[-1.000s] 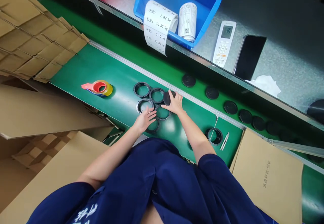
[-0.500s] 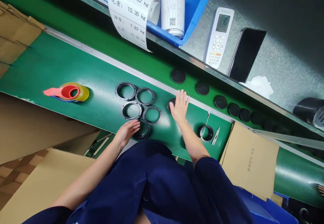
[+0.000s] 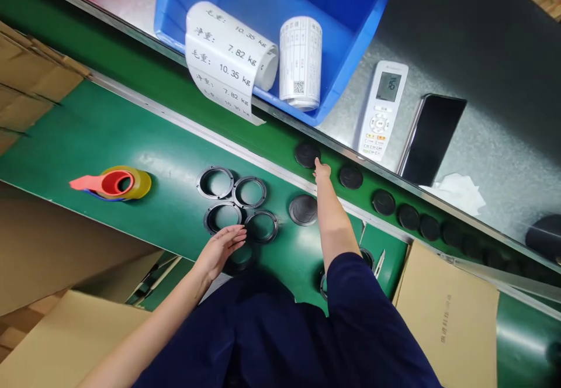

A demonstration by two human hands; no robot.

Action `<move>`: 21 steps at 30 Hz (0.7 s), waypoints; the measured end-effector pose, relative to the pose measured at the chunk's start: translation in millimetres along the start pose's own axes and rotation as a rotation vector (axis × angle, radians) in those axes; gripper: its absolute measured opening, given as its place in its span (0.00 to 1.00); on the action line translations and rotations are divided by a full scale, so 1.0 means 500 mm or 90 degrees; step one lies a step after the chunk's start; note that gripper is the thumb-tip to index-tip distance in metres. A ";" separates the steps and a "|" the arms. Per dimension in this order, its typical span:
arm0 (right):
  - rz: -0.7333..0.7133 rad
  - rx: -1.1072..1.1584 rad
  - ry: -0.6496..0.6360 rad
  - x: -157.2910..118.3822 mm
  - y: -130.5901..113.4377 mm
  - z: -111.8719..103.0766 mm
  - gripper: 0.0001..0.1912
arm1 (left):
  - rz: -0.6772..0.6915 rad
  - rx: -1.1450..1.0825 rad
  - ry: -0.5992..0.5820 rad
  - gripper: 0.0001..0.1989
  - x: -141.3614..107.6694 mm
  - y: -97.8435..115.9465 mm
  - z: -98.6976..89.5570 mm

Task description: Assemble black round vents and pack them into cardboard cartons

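Note:
My right hand (image 3: 322,169) reaches over the white rail, its curled fingers at the right edge of a round black disc (image 3: 307,155) on the green belt. Another black disc (image 3: 303,210) lies flat on the green worktop, just left of my right forearm. My left hand (image 3: 222,249) is open, fingers stretched out, beside a cluster of black rings. Its fingertips are by the edges of a ring (image 3: 262,227) and a second ring (image 3: 222,217), and it partly covers another ring (image 3: 239,257) near my body.
More black discs (image 3: 384,202) line the belt. Yellow and red tape rolls (image 3: 142,184) lie left. A knife (image 3: 379,263) and partly hidden rings are by my right arm. The shelf above bears a blue bin (image 3: 350,84) with label rolls, a remote (image 3: 383,111) and a phone (image 3: 433,138). Cardboard (image 3: 447,318) stands right.
My right hand has moved from the disc on the worktop to a disc on the belt, uncovering the first one. My left hand stays by the rings. The view has tilted up.

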State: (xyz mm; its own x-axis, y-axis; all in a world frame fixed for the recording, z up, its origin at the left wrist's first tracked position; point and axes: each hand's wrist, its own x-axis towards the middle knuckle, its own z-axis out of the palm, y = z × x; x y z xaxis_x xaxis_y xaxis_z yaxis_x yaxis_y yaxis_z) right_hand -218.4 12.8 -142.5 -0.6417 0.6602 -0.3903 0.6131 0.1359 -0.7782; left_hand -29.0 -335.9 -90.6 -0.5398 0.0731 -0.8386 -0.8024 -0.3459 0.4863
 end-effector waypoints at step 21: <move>-0.724 -0.094 -0.240 -0.529 0.072 -0.126 0.23 | 0.104 -0.314 -0.347 0.35 -0.135 0.014 0.106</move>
State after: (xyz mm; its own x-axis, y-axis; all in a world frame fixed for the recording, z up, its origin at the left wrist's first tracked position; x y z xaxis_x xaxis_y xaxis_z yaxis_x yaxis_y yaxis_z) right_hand 2.3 -110.2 -36.3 -0.9276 -0.1458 0.3440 -0.3596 0.5986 -0.7158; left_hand -11.7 -293.5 -17.4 -0.7950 0.3931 -0.4619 -0.5628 -0.7621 0.3200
